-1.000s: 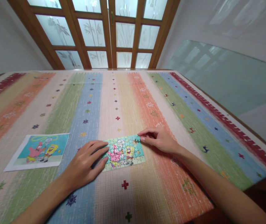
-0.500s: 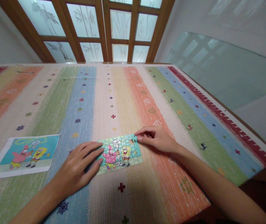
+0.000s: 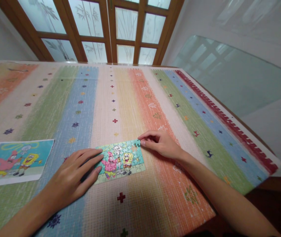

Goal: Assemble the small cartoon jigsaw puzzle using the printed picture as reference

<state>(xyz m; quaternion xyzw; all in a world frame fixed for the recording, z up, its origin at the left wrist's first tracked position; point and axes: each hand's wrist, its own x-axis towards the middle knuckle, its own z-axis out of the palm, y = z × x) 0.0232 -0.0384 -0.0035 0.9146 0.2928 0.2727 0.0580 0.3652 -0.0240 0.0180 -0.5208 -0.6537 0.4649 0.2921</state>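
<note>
A small jigsaw puzzle [image 3: 120, 161] with cartoon figures on a teal background lies on the striped tablecloth in front of me. My left hand [image 3: 77, 171] rests at its left edge, palm down, the fingers stretched out and their tips on the border pieces. At the upper right corner, my right hand [image 3: 158, 144] pinches a small puzzle piece [image 3: 138, 142] between thumb and index finger; the fingertips mostly hide it. A dark notch shows beside that corner. Left of the puzzle is a printed picture sheet [image 3: 17, 163] showing the same figures.
The tablecloth [image 3: 101, 108] has coloured stripes and small printed motifs. Its table's right edge runs diagonally toward me. A glass panel [image 3: 229, 75] leans by the right wall, and wooden doors with frosted panes [image 3: 110, 33] stand behind the table.
The view has turned slightly, so the puzzle, the sheet and both hands appear farther left. Both hands keep nearly the same places on the puzzle.
</note>
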